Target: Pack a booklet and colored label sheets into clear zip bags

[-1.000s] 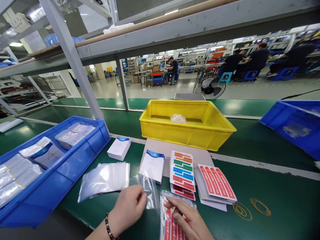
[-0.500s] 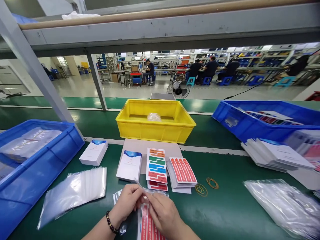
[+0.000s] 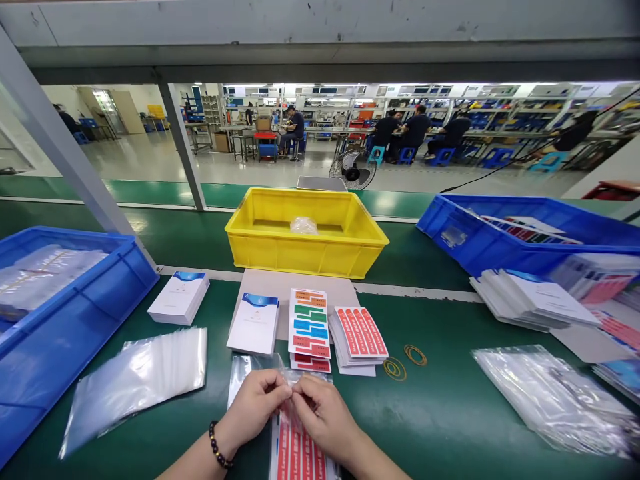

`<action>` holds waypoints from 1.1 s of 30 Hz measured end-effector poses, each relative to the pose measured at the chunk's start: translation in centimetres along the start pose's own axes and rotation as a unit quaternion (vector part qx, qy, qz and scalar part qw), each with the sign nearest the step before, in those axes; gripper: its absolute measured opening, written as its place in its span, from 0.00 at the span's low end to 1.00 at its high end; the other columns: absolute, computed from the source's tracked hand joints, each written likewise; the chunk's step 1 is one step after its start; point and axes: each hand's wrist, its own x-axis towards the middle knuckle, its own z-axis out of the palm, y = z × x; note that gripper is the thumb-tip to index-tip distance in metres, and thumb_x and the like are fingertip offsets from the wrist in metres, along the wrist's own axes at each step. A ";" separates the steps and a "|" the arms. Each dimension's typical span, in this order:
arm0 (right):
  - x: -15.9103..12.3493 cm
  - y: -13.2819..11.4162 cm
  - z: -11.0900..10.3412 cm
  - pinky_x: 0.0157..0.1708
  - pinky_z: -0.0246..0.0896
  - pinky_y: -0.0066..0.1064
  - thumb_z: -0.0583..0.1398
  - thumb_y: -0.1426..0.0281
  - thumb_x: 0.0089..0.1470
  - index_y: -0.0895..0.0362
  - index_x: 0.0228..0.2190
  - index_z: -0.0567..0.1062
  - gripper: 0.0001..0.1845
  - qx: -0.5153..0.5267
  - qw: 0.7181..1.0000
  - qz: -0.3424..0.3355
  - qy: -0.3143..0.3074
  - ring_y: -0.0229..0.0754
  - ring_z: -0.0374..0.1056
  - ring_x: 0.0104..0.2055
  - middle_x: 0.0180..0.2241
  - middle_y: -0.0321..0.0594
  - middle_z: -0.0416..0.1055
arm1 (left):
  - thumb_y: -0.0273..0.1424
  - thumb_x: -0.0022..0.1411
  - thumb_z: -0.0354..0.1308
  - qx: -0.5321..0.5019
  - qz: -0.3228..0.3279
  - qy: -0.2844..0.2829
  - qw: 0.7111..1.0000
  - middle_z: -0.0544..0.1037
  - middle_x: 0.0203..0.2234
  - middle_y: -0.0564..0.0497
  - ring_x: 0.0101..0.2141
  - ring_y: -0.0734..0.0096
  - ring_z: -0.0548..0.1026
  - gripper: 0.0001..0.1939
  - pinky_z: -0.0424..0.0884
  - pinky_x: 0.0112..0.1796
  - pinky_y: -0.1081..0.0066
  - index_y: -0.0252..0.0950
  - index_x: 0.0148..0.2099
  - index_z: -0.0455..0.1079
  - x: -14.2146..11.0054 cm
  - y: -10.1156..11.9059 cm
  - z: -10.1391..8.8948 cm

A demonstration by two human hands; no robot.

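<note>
My left hand and my right hand meet near the table's front edge. Both pinch the top of a clear plastic bag that holds a red-striped sticker sheet. Just beyond my fingers lie a white booklet with a blue corner, a stack of multicoloured sticker sheets and a stack of red-striped sticker sheets. A beaded bracelet sits on my left wrist.
A pile of clear bags lies at the left, beside a blue bin of bagged items. A yellow bin stands behind, another blue bin at the right. Booklets, more bags and rubber bands lie at the right.
My view has swung right and down. My hands came together on the top of the bag; a second ago my right hand lay on the sticker sheet and my left held the bag apart.
</note>
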 end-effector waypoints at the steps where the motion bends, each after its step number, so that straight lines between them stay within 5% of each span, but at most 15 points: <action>1: 0.0 0.1 0.2 0.23 0.49 0.26 0.49 0.73 0.54 0.56 0.18 0.62 0.14 -0.024 1.000 -0.004 0.003 0.35 0.60 0.22 0.19 0.35 0.64 | 0.38 0.53 0.54 0.034 0.009 -0.005 0.999 0.62 0.14 0.57 0.19 0.75 0.60 0.16 0.56 0.23 0.73 0.36 0.19 0.58 -0.1 0.0 0.1; 5: -0.2 0.4 1.4 0.22 0.43 0.29 0.48 0.74 0.51 0.56 0.16 0.58 0.14 -0.144 0.987 -0.040 0.065 0.36 0.56 0.20 0.17 0.36 0.61 | 0.30 0.52 0.50 0.167 0.028 0.035 0.985 0.61 0.15 0.56 0.21 0.74 0.58 0.14 0.52 0.25 0.72 0.37 0.17 0.53 -0.3 -0.2 0.5; 12: 0.2 1.5 0.2 0.23 0.47 0.28 0.48 0.75 0.54 0.56 0.18 0.61 0.15 -0.168 0.969 -0.040 0.175 0.37 0.57 0.21 0.17 0.36 0.60 | 0.30 0.48 0.49 0.107 0.000 0.024 0.994 0.55 0.14 0.59 0.19 0.78 0.52 0.12 0.49 0.21 0.74 0.38 0.17 0.51 0.0 -0.5 0.3; 17: -0.5 0.2 0.0 0.26 0.55 0.31 0.55 0.64 0.52 0.60 0.34 0.69 0.12 -0.157 0.971 -0.144 0.105 0.42 0.61 0.28 0.27 0.43 0.65 | 0.33 0.50 0.49 0.056 -0.013 0.050 0.997 0.54 0.12 0.61 0.17 0.80 0.50 0.14 0.48 0.19 0.76 0.38 0.17 0.50 0.4 -0.5 -0.4; 21: -0.5 0.0 0.3 0.26 0.54 0.31 0.48 0.76 0.55 0.58 0.31 0.70 0.11 -0.168 0.971 -0.155 0.069 0.41 0.60 0.26 0.25 0.42 0.66 | 0.35 0.55 0.48 0.050 -0.024 0.051 0.997 0.55 0.10 0.60 0.14 0.79 0.52 0.16 0.49 0.17 0.75 0.38 0.17 0.53 0.3 0.0 -1.1; 24: -0.2 0.6 -0.3 0.26 0.55 0.29 0.47 0.76 0.57 0.58 0.31 0.70 0.13 -0.069 0.990 -0.121 0.038 0.40 0.62 0.26 0.24 0.41 0.67 | 0.33 0.58 0.48 0.140 0.125 0.091 0.978 0.69 0.21 0.52 0.25 0.71 0.65 0.12 0.62 0.29 0.70 0.35 0.25 0.64 -0.2 0.7 -1.8; 27: 0.0 1.0 -1.7 0.28 0.56 0.27 0.49 0.75 0.56 0.57 0.27 0.69 0.11 0.023 0.997 -0.074 -0.031 0.37 0.63 0.27 0.24 0.38 0.67 | 0.27 0.57 0.50 0.298 0.291 0.029 0.909 0.74 0.32 0.47 0.40 0.63 0.68 0.07 0.60 0.45 0.62 0.36 0.37 0.69 -0.7 1.3 -2.3; 29: 0.1 1.1 -2.7 0.26 0.55 0.26 0.52 0.74 0.54 0.56 0.23 0.67 0.10 0.056 0.994 -0.050 -0.082 0.36 0.62 0.26 0.22 0.34 0.65 | 0.25 0.56 0.52 0.356 0.272 -0.024 0.894 0.73 0.28 0.48 0.39 0.63 0.68 0.05 0.61 0.43 0.63 0.36 0.34 0.69 -1.0 1.5 -2.5; 33: 0.2 0.7 -4.3 0.28 0.56 0.26 0.58 0.70 0.51 0.57 0.18 0.62 0.14 0.072 0.991 -0.041 -0.106 0.36 0.61 0.27 0.24 0.35 0.63 | 0.25 0.54 0.53 0.390 0.168 -0.027 0.905 0.71 0.25 0.50 0.30 0.68 0.67 0.05 0.62 0.33 0.70 0.35 0.26 0.66 -1.2 1.8 -3.0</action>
